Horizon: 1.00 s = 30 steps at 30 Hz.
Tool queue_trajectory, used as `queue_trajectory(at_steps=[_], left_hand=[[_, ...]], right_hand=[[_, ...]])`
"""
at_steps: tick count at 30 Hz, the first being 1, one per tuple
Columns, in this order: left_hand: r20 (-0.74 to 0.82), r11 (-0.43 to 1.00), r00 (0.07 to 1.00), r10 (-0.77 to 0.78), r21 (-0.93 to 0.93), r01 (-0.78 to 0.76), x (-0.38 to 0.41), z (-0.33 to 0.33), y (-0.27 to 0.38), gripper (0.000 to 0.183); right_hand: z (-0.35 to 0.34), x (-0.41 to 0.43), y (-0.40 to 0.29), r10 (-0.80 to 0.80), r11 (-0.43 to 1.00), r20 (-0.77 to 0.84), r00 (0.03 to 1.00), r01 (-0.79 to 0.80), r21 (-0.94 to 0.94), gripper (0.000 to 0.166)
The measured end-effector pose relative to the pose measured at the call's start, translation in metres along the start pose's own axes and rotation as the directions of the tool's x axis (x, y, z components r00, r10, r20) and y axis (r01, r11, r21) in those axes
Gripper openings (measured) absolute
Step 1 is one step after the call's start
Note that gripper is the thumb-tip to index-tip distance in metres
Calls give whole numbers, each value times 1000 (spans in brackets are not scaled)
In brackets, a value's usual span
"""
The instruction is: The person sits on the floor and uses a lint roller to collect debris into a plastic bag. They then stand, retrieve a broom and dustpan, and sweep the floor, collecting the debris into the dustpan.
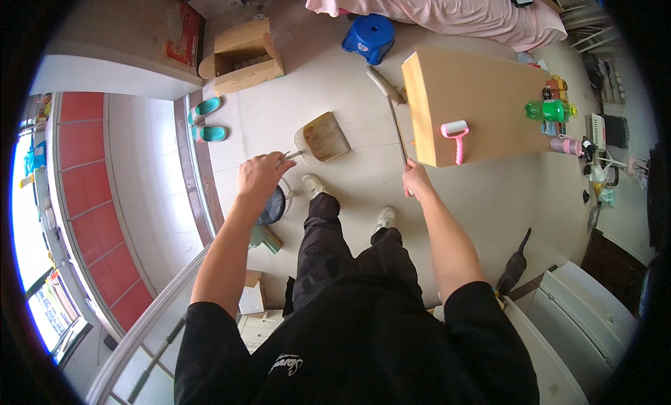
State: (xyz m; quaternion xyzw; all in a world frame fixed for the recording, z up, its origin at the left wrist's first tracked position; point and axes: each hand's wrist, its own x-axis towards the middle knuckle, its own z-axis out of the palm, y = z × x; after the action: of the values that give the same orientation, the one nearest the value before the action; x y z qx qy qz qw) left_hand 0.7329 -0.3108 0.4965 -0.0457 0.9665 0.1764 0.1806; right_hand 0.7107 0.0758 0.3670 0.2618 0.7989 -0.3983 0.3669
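My left hand (262,173) grips the handle of a long-handled dustpan (322,138), whose stained pan rests on the pale tiled floor ahead of my feet. In my right hand (417,178) is the metal stick of a broom (387,85). The broom's head reaches the floor beside the near left edge of a cardboard-brown table (482,103), close to a blue plastic stool (370,37). Pan and broom head are apart, with bare floor between them. On the table lies a lint roller (457,138) with a pink handle.
An open cardboard box (245,59) and turquoise slippers (208,121) are at the left, by the sliding-door track. A green bottle (550,111) and a toy truck stand at the table's far end. A grey cat (513,268) is on the floor at lower right.
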Motion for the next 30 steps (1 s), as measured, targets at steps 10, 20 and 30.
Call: queue_trajectory(at_steps=[10,20,30], left_hand=[[81,999,997,10,48,-14,46,-18,-27,45],[71,999,997,13,29,-15,39,-20,-38,43],[11,997,1000,-16,69,15,17,-2,-25,46]], right_hand=[[17,-152,-50,251,929,336,908,-323,179,50],[6,-86,-15,175,936,-38,984,-154,317,48],[9,-26,3,350,873,55,935,-347,342,50]])
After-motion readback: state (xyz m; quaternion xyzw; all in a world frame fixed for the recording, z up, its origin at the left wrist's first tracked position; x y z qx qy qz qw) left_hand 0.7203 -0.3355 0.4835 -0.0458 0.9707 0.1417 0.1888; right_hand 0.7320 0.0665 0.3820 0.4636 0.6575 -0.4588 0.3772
